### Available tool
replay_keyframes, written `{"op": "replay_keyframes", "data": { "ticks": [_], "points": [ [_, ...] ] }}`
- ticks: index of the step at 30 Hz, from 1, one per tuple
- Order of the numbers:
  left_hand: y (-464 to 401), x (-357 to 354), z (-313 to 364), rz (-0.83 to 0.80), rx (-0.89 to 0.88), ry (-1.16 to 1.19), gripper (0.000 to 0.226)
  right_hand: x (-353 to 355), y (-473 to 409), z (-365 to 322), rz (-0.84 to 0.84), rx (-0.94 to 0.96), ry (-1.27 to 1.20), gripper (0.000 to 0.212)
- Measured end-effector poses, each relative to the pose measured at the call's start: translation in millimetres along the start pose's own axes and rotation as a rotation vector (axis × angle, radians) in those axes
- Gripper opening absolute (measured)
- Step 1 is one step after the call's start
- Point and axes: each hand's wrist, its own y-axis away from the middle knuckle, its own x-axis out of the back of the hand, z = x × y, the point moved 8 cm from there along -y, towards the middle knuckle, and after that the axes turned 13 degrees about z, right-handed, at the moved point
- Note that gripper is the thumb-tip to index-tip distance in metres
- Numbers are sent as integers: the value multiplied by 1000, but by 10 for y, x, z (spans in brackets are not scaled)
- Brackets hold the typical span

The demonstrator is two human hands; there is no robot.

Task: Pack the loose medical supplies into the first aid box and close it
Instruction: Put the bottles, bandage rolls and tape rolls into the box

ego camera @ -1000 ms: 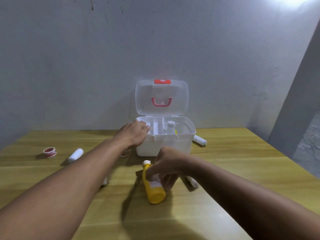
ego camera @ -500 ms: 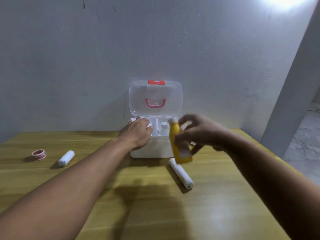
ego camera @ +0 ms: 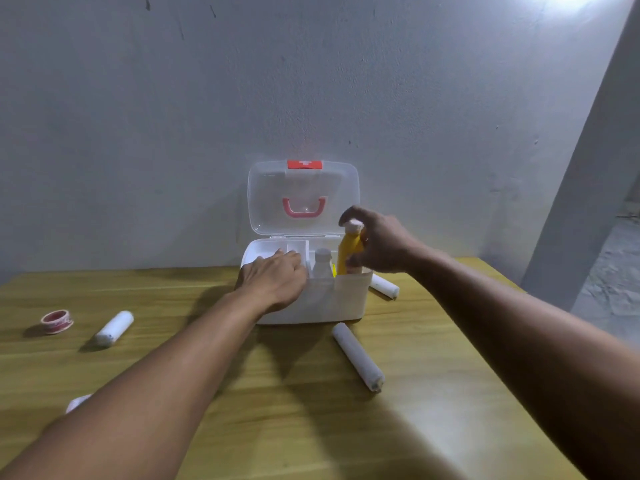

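Head view shows the first aid box (ego camera: 322,299) standing open at the far side of the counter (ego camera: 311,427), its clear lid (ego camera: 303,197) upright behind it. One of the hands, the right hand (ego camera: 377,244), is clenched around a yellow bottle (ego camera: 348,252) held upright, its base already inside the right compartment, just beside a white bottle (ego camera: 322,263) standing there. The left hand (ego camera: 273,275) lies flat on the box's left rim, fingers loose, grasping nothing. If the yellow bottle comes down crooked, it could knock the white bottle over or jam against the divider; standing tall, it may also stop the lid from shutting. Three bandage rolls (ego camera: 358,356) (ego camera: 115,329) (ego camera: 383,285) and a tape roll (ego camera: 57,321) remain outside; round, they could roll off if nudged.
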Motion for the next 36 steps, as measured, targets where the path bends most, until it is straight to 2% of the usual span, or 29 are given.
{"op": "replay_keyframes", "data": {
  "ticks": [3,9,13,15,17,19,21,22,25,27,29,31,33,36],
  "points": [
    [9,8,39,17,-17,4,25,-161,16,54,-75,1,57,57],
    [-24,-15,23,46,-45,-5,29,-251,-67,74,-55,38,138,49],
    [-6,0,46,51,-62,-2,30,-281,-100,104,-90,5,96,53],
    [2,4,39,51,-60,1,31,-216,-94,119,-103,-32,-23,58],
    [9,11,41,43,-52,-2,31,-94,-102,208,-44,-126,-259,51],
    [11,14,54,35,-45,-2,31,-10,-116,438,108,-273,-440,35],
    [13,23,71,35,-48,6,34,-37,-92,721,222,-357,-341,32],
    [17,25,73,36,-51,14,36,-134,-56,834,197,-357,-219,32],
    [54,40,86,24,-60,28,38,-543,167,1039,-47,-280,108,21],
    [75,59,93,18,-54,28,37,-576,289,1073,-77,-239,235,9],
    [72,82,100,39,-50,39,31,-456,354,1005,-26,-224,305,17],
    [61,111,99,92,-67,59,23,-358,450,885,-73,-234,348,24],
    [66,130,103,175,-120,68,26,-326,570,798,-226,-276,372,28],
    [179,176,106,302,-156,103,43,-335,799,692,-476,-363,327,32]
  ]
}}
